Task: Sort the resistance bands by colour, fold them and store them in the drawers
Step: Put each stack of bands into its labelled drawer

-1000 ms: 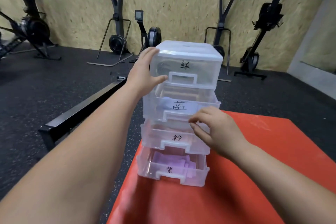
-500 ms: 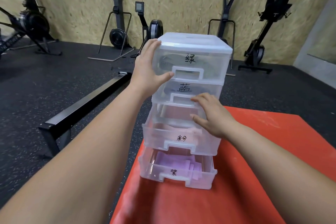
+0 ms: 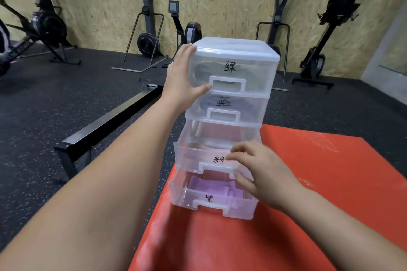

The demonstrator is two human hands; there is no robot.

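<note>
A clear plastic drawer unit [image 3: 233, 47] with several drawers stands on a red mat [image 3: 319, 182]. The top drawer [image 3: 255, 72] is pushed in and a dark band shows through it. The second drawer [image 3: 251, 106] is pushed in over a blue band. The third drawer [image 3: 189, 157] stands pulled out with a pink band [image 3: 198, 145] inside. The bottom drawer [image 3: 182, 196] is pulled out and holds folded purple bands [image 3: 209, 187]. My left hand [image 3: 180, 79] presses flat on the unit's upper left corner. My right hand [image 3: 262, 174] touches the third drawer's front at its handle.
A black metal beam [image 3: 105, 130] lies on the dark rubber floor left of the mat. Rowing machines [image 3: 149, 42] and other gym frames stand along the chipboard wall behind. The mat stretches right and towards me.
The second drawer has slid shut under my right hand. That hand then dropped to the third drawer's front. My left hand has stayed on the unit's corner.
</note>
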